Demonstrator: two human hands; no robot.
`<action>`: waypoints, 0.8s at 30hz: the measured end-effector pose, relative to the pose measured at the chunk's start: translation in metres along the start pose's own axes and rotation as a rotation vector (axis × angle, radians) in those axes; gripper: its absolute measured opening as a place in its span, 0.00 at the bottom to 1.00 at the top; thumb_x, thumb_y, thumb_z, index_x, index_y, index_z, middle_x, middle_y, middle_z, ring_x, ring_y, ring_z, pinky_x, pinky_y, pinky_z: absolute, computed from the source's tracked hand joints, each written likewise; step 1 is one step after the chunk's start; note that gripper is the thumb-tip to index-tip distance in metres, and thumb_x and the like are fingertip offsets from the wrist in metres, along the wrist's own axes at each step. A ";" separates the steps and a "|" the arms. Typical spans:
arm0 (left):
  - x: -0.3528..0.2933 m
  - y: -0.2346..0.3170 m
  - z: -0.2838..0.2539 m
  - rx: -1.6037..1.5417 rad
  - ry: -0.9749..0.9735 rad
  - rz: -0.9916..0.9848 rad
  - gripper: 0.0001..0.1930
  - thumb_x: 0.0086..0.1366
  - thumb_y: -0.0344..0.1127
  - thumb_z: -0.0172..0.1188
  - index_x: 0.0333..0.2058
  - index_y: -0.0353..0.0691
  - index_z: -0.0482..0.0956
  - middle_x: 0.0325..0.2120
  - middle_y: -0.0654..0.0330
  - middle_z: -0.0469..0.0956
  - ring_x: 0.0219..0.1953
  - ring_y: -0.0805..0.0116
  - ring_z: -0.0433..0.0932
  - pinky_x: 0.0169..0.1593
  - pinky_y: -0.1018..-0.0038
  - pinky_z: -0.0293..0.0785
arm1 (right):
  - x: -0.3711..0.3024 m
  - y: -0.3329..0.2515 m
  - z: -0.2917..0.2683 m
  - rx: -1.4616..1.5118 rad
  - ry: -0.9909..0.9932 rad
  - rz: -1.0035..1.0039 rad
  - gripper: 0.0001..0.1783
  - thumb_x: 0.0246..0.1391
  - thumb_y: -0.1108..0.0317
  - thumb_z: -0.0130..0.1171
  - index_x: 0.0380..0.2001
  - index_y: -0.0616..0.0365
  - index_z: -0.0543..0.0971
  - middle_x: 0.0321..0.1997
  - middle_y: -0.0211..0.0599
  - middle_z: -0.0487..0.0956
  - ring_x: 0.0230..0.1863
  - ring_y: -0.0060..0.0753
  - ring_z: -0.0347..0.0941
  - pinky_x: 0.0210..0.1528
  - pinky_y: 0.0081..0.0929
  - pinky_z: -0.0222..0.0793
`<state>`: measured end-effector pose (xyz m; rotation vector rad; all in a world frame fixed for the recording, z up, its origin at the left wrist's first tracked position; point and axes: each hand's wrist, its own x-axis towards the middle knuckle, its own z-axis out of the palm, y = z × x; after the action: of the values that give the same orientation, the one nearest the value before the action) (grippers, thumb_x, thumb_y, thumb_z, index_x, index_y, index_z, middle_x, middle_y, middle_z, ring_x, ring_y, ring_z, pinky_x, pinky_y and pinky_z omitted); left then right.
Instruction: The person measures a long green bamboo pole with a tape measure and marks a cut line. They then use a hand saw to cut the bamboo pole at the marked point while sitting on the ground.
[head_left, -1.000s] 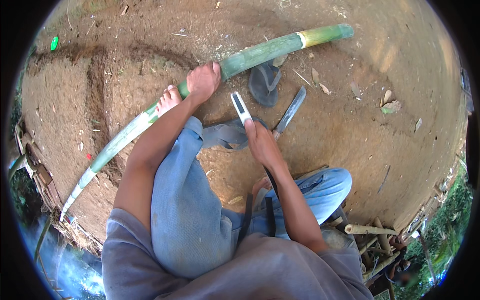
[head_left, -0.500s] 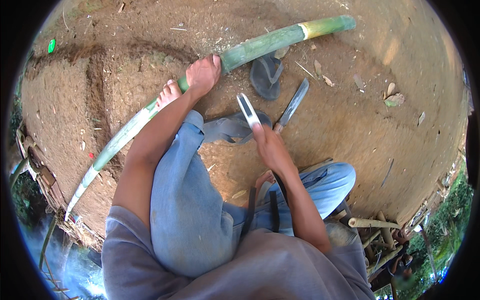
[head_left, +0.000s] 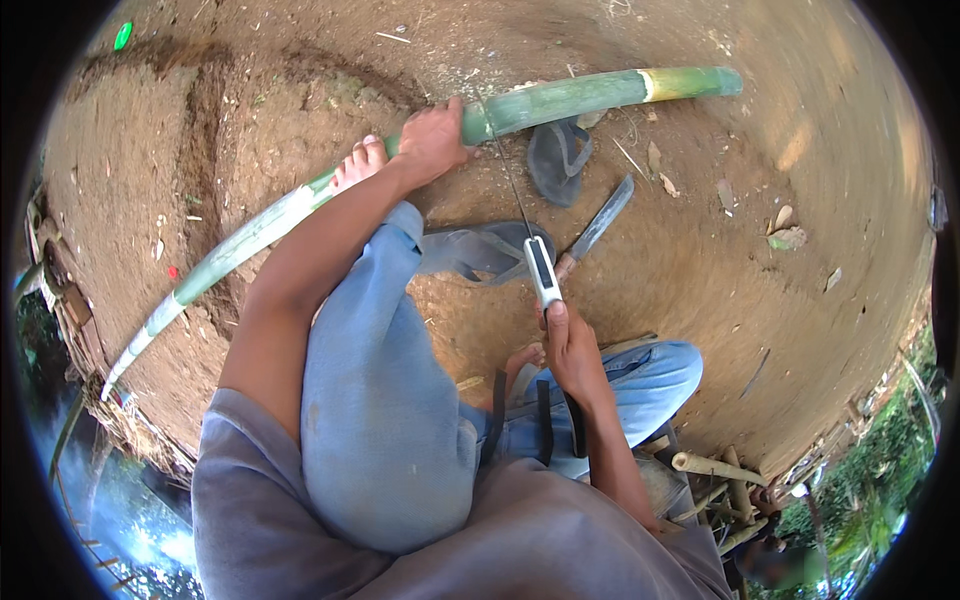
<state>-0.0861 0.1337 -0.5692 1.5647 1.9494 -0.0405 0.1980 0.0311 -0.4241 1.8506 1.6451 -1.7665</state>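
Note:
A long green bamboo pole (head_left: 575, 102) lies across the ground in front of me, bent by the lens. My left hand (head_left: 434, 142) is clamped round it, just left of a joint. Beside that hand, my bare foot (head_left: 360, 165) presses on the pole. In my right hand (head_left: 572, 352) is a handsaw (head_left: 541, 268) with a white and dark handle. Its thin blade runs up and crosses the pole just right of my left hand; how deep it sits in the bamboo I cannot tell.
A machete (head_left: 598, 222) with a wooden handle lies on the dirt right of the saw. One dark flip-flop (head_left: 556, 165) rests near the pole, another (head_left: 470, 252) closer to my knee. Cut bamboo pieces (head_left: 715, 467) are at the lower right.
My right hand has drawn the saw back toward me, and its blade now shows across the pole. My left hand stays on the bamboo. The whole view has shifted slightly.

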 end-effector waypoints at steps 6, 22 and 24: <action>0.015 0.002 -0.001 -0.007 -0.013 0.026 0.31 0.51 0.45 0.74 0.48 0.32 0.74 0.38 0.42 0.83 0.45 0.43 0.83 0.51 0.55 0.79 | 0.116 -0.033 0.017 -0.052 0.065 -0.094 0.31 0.73 0.48 0.36 0.32 0.66 0.75 0.26 0.57 0.75 0.32 0.64 0.71 0.37 0.52 0.64; 0.011 -0.009 -0.010 -0.004 -0.073 -0.058 0.30 0.52 0.46 0.74 0.47 0.32 0.76 0.41 0.43 0.83 0.46 0.46 0.84 0.51 0.57 0.80 | 0.049 0.003 0.018 -0.008 0.057 -0.069 0.33 0.75 0.45 0.33 0.30 0.63 0.74 0.18 0.32 0.69 0.19 0.25 0.67 0.24 0.28 0.64; 0.011 -0.008 -0.010 -0.009 -0.085 -0.061 0.30 0.52 0.46 0.74 0.47 0.32 0.76 0.41 0.44 0.84 0.46 0.47 0.84 0.52 0.57 0.80 | -0.022 0.000 0.009 0.029 0.059 -0.042 0.32 0.75 0.45 0.32 0.31 0.62 0.73 0.17 0.30 0.68 0.19 0.24 0.67 0.24 0.29 0.64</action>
<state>-0.0988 0.1443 -0.5694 1.4736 1.9280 -0.1213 0.1980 0.0115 -0.4104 1.9121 1.7005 -1.7772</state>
